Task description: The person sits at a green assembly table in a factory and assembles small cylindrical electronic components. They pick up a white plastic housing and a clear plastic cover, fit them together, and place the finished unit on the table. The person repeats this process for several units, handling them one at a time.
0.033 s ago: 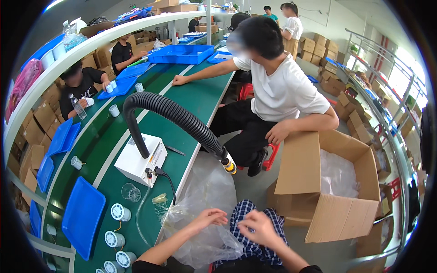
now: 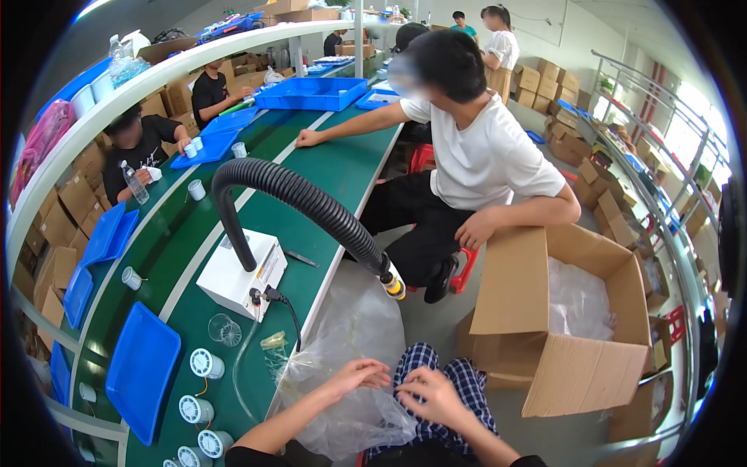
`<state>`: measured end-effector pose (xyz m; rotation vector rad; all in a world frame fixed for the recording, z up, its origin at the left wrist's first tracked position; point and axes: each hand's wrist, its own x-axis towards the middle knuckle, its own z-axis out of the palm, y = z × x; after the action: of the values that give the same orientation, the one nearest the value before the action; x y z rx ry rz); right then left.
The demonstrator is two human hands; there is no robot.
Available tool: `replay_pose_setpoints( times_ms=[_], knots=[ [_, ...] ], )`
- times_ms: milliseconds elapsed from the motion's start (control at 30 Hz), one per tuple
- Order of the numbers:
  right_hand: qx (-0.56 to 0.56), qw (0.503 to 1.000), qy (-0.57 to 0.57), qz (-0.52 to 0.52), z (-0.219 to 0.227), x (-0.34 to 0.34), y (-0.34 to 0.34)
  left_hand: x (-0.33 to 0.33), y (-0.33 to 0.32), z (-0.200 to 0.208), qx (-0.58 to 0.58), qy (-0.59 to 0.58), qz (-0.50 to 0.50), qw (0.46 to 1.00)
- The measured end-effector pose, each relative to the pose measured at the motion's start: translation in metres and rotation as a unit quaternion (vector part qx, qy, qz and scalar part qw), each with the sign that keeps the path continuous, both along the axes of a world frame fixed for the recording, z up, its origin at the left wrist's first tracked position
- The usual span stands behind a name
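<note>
My left hand (image 2: 362, 376) hovers over the clear plastic bag (image 2: 352, 416) by my lap, its fingers loosely bent and apart. My right hand (image 2: 433, 395) is raised over my checkered trousers (image 2: 469, 389), fingers curved and spread, facing the left. Nothing shows in either hand. The bag hangs off the edge of the green table. Just beyond my hands is the yellow-tipped nozzle (image 2: 394, 286) of a black corrugated hose (image 2: 311, 198), which rises from a white box-shaped machine (image 2: 243, 268). Several white round parts with wires, one of them (image 2: 206, 363), stand on the table to the left.
A blue tray (image 2: 142, 373) and a clear glass-like dish (image 2: 224, 330) lie on the table. On the right stands an open carton (image 2: 510, 288) with plastic bags inside. A co-worker in a white shirt (image 2: 498, 148) sits close ahead, one arm across the table, the other on the carton.
My right hand has moved slightly left, closer to my left hand. The left hand has hardly moved.
</note>
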<state>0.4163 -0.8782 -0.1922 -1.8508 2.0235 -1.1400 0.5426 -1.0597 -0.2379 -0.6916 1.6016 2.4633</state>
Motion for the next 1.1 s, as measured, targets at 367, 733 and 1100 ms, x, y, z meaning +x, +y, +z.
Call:
replay_pose_setpoints(
  times_ms=[367, 733, 1100],
  knots=[
    [0.052, 0.997, -0.041, 0.028, -0.024, 0.016, -0.023, 0.002, -0.002, 0.005, -0.032, -0.023, 0.026, 0.999],
    [0.085, 0.995, -0.038, 0.02, -0.039, 0.012, -0.006, 0.001, -0.002, -0.002, 0.02, -0.02, -0.01, 1.0],
    [0.088, 0.995, -0.043, 0.027, -0.045, 0.017, -0.004, 0.001, -0.002, 0.005, 0.01, -0.037, -0.019, 0.999]
  ],
)
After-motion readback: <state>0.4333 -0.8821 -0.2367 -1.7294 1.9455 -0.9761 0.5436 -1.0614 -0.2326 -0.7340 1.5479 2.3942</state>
